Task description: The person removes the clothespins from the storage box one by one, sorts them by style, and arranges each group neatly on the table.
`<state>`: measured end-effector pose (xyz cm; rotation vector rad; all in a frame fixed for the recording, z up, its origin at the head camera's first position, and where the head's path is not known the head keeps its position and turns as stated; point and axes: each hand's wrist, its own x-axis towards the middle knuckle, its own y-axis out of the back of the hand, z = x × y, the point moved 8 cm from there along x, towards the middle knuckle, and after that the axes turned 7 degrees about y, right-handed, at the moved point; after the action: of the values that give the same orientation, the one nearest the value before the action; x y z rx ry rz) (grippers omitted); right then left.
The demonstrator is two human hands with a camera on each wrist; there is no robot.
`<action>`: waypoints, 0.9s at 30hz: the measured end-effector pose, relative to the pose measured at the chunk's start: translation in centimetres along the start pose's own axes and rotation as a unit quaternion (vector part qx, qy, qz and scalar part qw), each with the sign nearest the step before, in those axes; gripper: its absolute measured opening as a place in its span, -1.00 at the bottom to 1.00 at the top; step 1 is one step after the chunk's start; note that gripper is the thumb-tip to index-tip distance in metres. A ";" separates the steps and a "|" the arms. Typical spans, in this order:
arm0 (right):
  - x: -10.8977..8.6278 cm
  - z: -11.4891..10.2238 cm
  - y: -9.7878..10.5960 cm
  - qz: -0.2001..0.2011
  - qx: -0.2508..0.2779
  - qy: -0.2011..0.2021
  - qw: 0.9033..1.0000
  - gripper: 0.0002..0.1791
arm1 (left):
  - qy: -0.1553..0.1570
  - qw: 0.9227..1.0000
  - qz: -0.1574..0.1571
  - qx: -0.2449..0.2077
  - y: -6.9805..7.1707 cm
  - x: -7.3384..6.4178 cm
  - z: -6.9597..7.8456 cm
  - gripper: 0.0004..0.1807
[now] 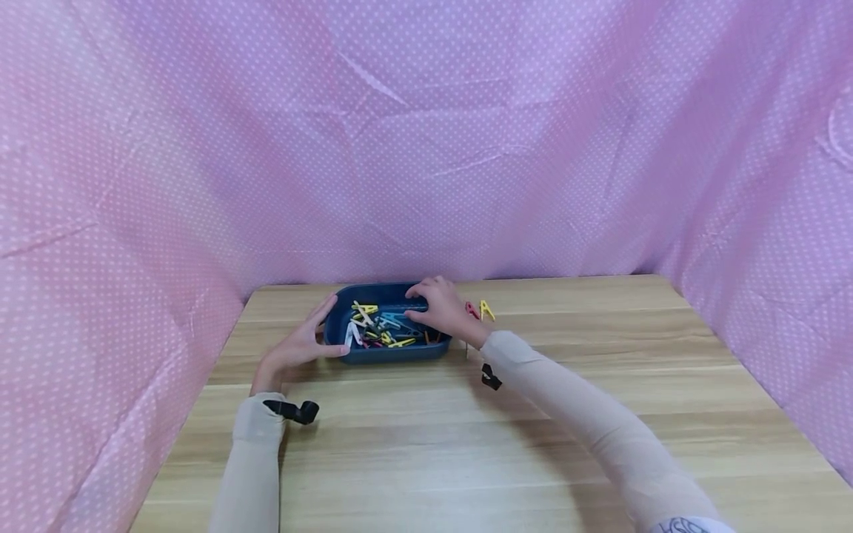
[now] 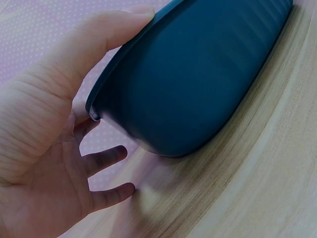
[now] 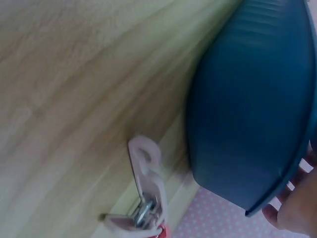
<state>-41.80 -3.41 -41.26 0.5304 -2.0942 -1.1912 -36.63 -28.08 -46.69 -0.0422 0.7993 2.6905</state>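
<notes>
A dark blue plastic basin (image 1: 400, 355) stands near the table's far edge, with several clothespins (image 1: 393, 320) in yellow, white, blue and other colours inside. My left hand (image 1: 303, 344) spreads around its left end. The left thumb touches the near rim, and the other fingers reach along the outer wall; in the left wrist view some of them stand apart from it. Over the basin's right end is my right hand (image 1: 440, 307), thumb and forefinger apart above the clothespins, with nothing visible between them. The right wrist view shows mostly the basin's outside (image 3: 247, 114).
Right of the basin, a yellow clothespin (image 1: 486, 309) and a red clothespin (image 1: 472, 310) lie on the wooden table (image 1: 400, 444). A pale clothespin (image 3: 148, 183) is close to the basin in the right wrist view. Pink dotted cloth (image 1: 426, 148) hangs behind and at both sides.
</notes>
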 end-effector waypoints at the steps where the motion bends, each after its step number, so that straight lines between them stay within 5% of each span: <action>1: 0.1 0.0 -0.3 -0.006 -0.005 -0.001 1.000 -0.61 | 0.001 1.000 0.000 -0.001 0.0 0.0 0.0 0.22; 27: 1.9 -0.1 -3.6 -0.113 -0.110 -0.003 0.987 -0.63 | -0.009 1.000 -0.002 -0.004 0.0 -0.2 0.1 0.22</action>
<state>-42.93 -6.48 -43.65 0.6751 -1.9125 -1.5324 -36.47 -28.11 -46.61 -0.0216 0.7820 2.6857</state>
